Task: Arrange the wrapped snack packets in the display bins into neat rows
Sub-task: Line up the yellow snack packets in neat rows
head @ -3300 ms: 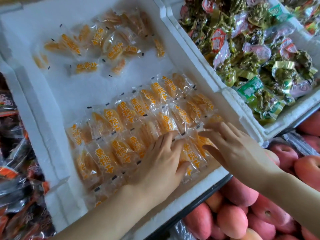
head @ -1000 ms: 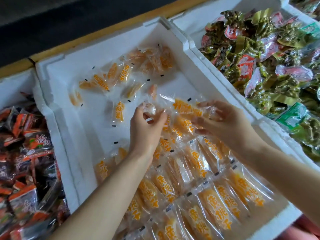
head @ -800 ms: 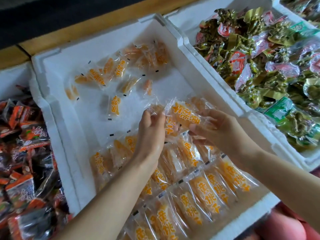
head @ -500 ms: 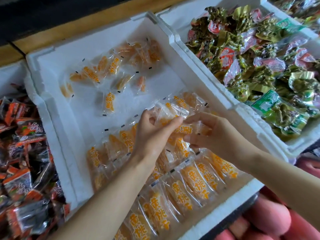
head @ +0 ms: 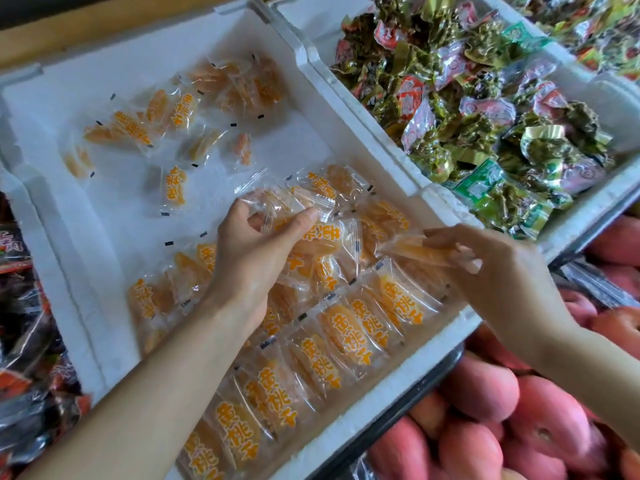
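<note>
Bare floor lay open to you in the foam bin's middle, between loose packets at the far end and packed rows nearest you. Your left hand, gripping a bunch of packets, and right hand, pinching one packet, crowded the right side.

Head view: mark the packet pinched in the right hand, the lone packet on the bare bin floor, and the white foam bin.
pinched packet (head: 415, 249), head view, its orange filling.
lone packet (head: 175, 187), head view, its printed middle.
foam bin (head: 65, 268), head view, its left wall.
</note>
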A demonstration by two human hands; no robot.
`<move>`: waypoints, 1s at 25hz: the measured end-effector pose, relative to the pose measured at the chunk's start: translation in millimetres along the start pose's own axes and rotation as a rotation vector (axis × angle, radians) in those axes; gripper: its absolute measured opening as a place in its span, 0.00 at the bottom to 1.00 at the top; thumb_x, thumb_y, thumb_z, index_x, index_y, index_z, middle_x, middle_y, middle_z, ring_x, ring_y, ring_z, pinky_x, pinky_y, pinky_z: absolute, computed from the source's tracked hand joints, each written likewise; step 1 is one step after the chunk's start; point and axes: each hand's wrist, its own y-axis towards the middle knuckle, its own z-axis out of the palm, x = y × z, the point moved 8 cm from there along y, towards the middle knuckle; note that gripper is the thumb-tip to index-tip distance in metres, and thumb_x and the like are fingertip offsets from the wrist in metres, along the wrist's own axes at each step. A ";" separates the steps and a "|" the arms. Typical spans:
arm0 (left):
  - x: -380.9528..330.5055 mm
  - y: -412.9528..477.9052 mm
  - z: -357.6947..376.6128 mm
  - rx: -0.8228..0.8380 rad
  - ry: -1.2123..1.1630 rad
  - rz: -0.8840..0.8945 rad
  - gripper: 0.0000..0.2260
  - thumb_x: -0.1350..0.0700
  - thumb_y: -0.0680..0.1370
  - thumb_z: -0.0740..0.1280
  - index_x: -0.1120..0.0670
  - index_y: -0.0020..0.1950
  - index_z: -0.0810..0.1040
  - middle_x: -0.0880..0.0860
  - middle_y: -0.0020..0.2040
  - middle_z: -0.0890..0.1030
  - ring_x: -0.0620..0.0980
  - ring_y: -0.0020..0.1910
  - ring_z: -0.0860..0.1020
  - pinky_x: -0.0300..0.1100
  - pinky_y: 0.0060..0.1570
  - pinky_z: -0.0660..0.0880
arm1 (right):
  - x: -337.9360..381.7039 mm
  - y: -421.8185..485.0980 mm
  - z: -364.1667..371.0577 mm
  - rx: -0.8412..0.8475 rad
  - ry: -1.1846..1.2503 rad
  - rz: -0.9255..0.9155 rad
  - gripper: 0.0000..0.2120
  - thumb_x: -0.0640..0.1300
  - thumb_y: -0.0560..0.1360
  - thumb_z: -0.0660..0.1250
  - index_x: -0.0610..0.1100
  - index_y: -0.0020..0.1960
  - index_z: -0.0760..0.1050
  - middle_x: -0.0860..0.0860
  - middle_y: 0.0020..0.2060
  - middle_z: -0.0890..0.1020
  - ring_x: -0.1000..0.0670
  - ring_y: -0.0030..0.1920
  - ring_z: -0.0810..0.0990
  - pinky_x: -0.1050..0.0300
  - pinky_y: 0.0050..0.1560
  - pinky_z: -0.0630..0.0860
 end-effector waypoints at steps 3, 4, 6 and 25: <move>1.4 -1.5 6.1 -0.013 -0.001 0.010 0.19 0.54 0.66 0.79 0.49 0.49 0.72 0.56 0.52 0.83 0.59 0.43 0.84 0.57 0.41 0.77 | -12.4 -19.5 2.3 0.051 -0.235 -0.151 0.18 0.34 0.64 0.76 0.51 0.50 0.81 0.56 0.52 0.83 0.51 0.41 0.83 0.58 0.38 0.78; 2.3 -2.0 8.3 -0.017 0.017 0.005 0.21 0.50 0.63 0.79 0.48 0.49 0.72 0.57 0.53 0.82 0.60 0.46 0.83 0.60 0.44 0.76 | -18.7 -24.0 7.8 0.111 -0.279 -0.173 0.21 0.33 0.63 0.76 0.52 0.52 0.81 0.56 0.54 0.82 0.51 0.42 0.83 0.58 0.38 0.78; 1.3 -4.9 15.1 -0.023 0.039 0.001 0.26 0.42 0.57 0.79 0.45 0.49 0.72 0.57 0.57 0.80 0.62 0.51 0.81 0.66 0.48 0.74 | -31.4 -31.9 19.3 0.236 -0.282 -0.166 0.27 0.29 0.63 0.73 0.52 0.57 0.79 0.55 0.59 0.79 0.49 0.47 0.83 0.56 0.41 0.78; 5.4 -9.4 37.0 0.007 0.082 0.012 0.31 0.37 0.54 0.77 0.47 0.51 0.74 0.57 0.58 0.79 0.63 0.53 0.80 0.71 0.50 0.73 | -41.6 -17.2 19.5 0.044 -0.488 -0.020 0.17 0.55 0.69 0.72 0.47 0.52 0.75 0.49 0.44 0.79 0.43 0.47 0.75 0.57 0.32 0.67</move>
